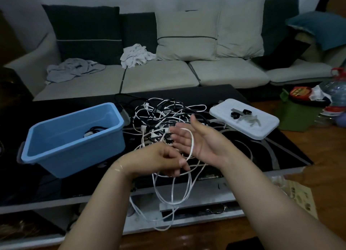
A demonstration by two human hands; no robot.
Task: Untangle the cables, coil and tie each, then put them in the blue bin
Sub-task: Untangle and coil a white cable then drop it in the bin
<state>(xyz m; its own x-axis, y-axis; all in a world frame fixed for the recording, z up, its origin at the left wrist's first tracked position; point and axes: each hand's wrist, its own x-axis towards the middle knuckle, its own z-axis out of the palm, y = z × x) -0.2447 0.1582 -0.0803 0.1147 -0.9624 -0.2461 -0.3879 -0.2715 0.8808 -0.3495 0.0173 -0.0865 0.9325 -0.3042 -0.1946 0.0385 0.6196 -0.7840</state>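
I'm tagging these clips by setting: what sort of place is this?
Most likely a home living room: a cushioned sofa with crumpled laundry on it, and a black coffee table in front.

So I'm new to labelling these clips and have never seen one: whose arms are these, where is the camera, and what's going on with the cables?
There is no machine here. The one picture comes from a camera worn on a person's head, looking forward and down, so the two arms are that person's own. The left hand pinches a white cable. That cable loops round the right hand, which is held open with straight fingers, and its slack hangs over the table edge. Behind the hands, on the dark table, lies a tangle of black and white cables. To the left stands the blue bin, with what looks like one coiled cable already inside. To the right lies a white lid carrying small ties. A sofa stands beyond.
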